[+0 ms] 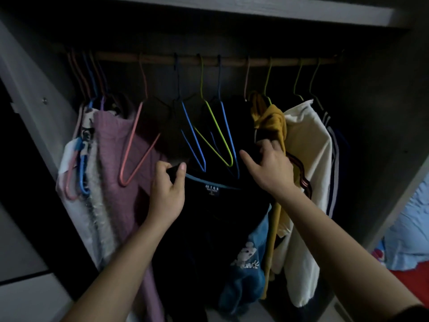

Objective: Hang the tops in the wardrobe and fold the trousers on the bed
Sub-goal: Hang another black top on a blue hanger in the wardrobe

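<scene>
Currently hanging: my left hand [168, 182] pinches the black top [209, 219] at its shoulder; I cannot tell what my right hand [270, 169] holds. Next, level it under the rail [160, 58].

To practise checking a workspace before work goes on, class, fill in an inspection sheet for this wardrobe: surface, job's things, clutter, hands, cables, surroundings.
Surface: wooden rail spans the wardrobe and carries the hangers.
Job's things: black top held in front of the hanging clothes; pink hanger, blue hanger and green hanger hang empty.
Clutter: purple sweater, yellow hoodie and cream top hang on the rail.
Hands: left hand pinches the black top's shoulder; right hand is on dark cloth beside the yellow hoodie, and whether its fingers grip is unclear.
Cables: nothing seen.
Surroundings: blue bedding at right; dim light.
</scene>
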Demonstrator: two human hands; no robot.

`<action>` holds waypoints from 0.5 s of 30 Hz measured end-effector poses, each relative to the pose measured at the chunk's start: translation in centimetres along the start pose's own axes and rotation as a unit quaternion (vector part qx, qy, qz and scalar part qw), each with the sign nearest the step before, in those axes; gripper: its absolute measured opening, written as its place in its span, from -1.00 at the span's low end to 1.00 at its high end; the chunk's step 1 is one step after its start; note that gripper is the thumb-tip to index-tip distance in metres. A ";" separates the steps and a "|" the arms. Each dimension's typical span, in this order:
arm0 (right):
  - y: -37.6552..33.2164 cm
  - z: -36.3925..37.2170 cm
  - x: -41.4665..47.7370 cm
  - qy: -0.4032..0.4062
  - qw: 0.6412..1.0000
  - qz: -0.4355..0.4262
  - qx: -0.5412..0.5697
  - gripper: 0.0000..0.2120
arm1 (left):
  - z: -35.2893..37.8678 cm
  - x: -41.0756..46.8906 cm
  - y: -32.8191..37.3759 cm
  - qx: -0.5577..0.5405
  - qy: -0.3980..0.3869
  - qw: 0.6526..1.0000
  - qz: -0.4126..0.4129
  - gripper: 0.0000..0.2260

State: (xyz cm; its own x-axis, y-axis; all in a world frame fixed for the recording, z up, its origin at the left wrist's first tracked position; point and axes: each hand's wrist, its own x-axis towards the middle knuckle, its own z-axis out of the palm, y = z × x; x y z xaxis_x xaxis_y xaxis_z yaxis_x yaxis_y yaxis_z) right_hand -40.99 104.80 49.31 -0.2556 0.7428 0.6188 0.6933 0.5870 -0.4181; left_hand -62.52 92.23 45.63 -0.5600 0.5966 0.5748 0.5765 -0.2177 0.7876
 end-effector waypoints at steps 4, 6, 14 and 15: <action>-3.4 -0.9 3.1 0.090 0.993 -0.061 0.034 -0.62 | 0.8 -0.3 0.1 -0.014 -0.012 1.000 0.005 -0.78; -5.1 -0.9 5.4 0.029 0.998 -0.057 -0.022 -0.68 | 1.2 -0.3 0.1 -0.015 -0.012 1.000 0.003 -0.80; -5.6 0.6 8.1 -0.022 0.998 0.058 -0.014 -0.76 | 0.9 0.0 0.1 -0.035 -0.018 0.999 -0.031 -0.80; -5.4 0.4 7.8 0.000 0.996 0.073 0.052 -0.74 | 0.8 -0.1 0.0 -0.037 -0.020 0.999 -0.031 -0.80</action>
State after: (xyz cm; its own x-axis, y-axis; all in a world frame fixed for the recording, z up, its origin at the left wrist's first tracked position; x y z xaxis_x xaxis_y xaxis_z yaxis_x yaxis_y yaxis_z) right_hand -47.01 107.58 56.13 -0.1573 0.8231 0.5457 0.6501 0.5022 -0.5702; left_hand -61.97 92.79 45.38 -0.5674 0.6410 0.5170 0.4954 -0.2357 0.8360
